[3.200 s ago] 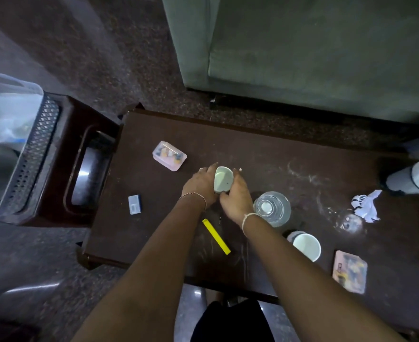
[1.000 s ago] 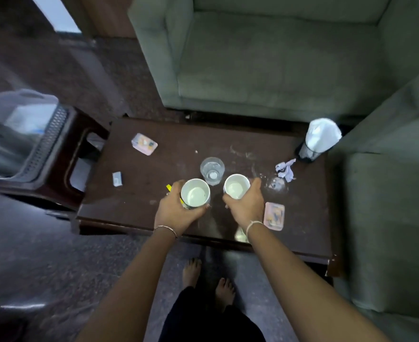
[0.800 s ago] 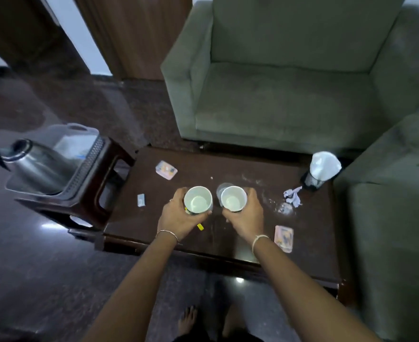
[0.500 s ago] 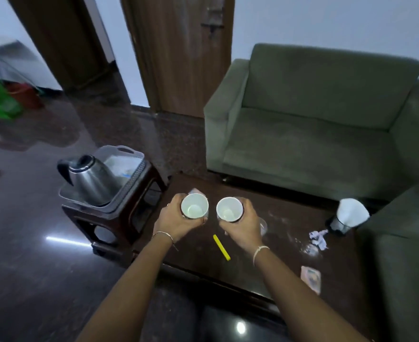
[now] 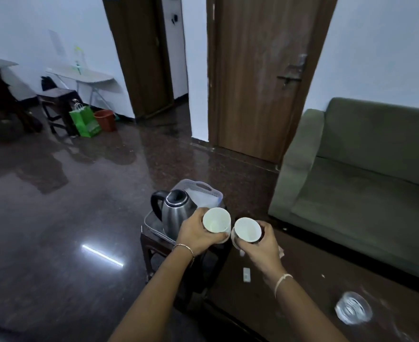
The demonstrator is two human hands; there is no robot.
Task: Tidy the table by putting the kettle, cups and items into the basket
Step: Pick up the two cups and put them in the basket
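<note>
My left hand (image 5: 195, 235) grips a white cup (image 5: 216, 221), held in the air just right of the steel kettle (image 5: 177, 212). My right hand (image 5: 261, 248) grips a second white cup (image 5: 247, 229) beside the first, above the left end of the dark table (image 5: 302, 299). The kettle stands inside the grey plastic basket (image 5: 203, 190), which rests on a dark wooden stool (image 5: 154, 245). Both cups tilt their mouths toward me and look empty.
A clear glass (image 5: 353, 311) and a small white packet (image 5: 246, 274) lie on the table. A green sofa (image 5: 366, 169) stands behind it on the right. A wooden door (image 5: 257, 77) and glossy dark floor (image 5: 67, 218) lie beyond. A green bag (image 5: 85, 120) stands far left.
Both hands lifted the two cups off the table and carried them left toward the basket. My view swung up and left, so the kettle and basket now sit near the centre.
</note>
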